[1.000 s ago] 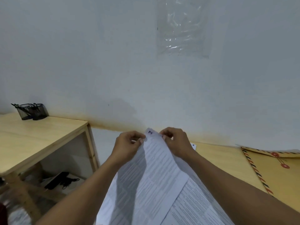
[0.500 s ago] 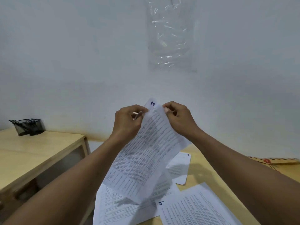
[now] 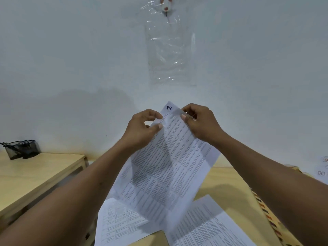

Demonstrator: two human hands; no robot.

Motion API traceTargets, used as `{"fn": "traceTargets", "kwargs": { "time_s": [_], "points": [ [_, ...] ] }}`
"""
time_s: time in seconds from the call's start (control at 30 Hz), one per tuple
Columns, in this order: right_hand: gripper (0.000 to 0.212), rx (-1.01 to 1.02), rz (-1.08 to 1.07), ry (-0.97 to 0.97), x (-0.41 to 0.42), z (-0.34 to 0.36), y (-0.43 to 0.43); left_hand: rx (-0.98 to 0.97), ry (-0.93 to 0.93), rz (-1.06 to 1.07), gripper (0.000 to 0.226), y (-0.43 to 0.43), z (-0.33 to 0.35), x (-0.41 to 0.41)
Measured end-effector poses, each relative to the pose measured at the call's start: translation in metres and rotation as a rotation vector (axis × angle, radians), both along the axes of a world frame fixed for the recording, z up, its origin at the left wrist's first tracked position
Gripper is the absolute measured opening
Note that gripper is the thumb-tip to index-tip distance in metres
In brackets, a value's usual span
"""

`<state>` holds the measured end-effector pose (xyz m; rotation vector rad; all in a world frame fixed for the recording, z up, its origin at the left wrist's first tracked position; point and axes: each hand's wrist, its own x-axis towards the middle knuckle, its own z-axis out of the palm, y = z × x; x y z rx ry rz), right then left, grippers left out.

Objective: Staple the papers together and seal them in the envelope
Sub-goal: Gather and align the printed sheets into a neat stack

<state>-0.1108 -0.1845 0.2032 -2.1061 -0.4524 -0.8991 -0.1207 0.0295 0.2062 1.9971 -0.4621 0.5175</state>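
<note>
The left hand (image 3: 143, 126) and right hand (image 3: 198, 121) each pinch the top corner of the sheet marked 1 (image 3: 165, 174). It hangs lengthwise below the grip, over loose sheets (image 3: 120, 226) at lower centre.

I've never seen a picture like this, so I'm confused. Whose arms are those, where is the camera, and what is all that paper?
No robot here: those are a person's own arms. The camera sits on their head, looking forward and down, so you see what they see. The left hand and right hand each pinch the top of a printed sheet, held up above the wooden table. A second page and a third page lie flat underneath. At the right edge peeks a brown envelope with a striped border. A dark pen holder stands on the side table.
</note>
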Motion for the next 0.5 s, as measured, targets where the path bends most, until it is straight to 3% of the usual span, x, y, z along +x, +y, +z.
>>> {"fn": "traceTargets", "kwargs": {
  "time_s": [0.27,0.5],
  "points": [
    [0.013,-0.024,-0.035,0.331,-0.025,0.005,-0.046,-0.134,-0.058,-0.046,0.014,-0.012,-0.008,-0.003],
    [0.009,0.472,0.044,0.482,-0.025,-0.053,-0.068,-0.198,0.017,-0.043,0.015,-0.013,-0.041,0.01]
  ]
}}
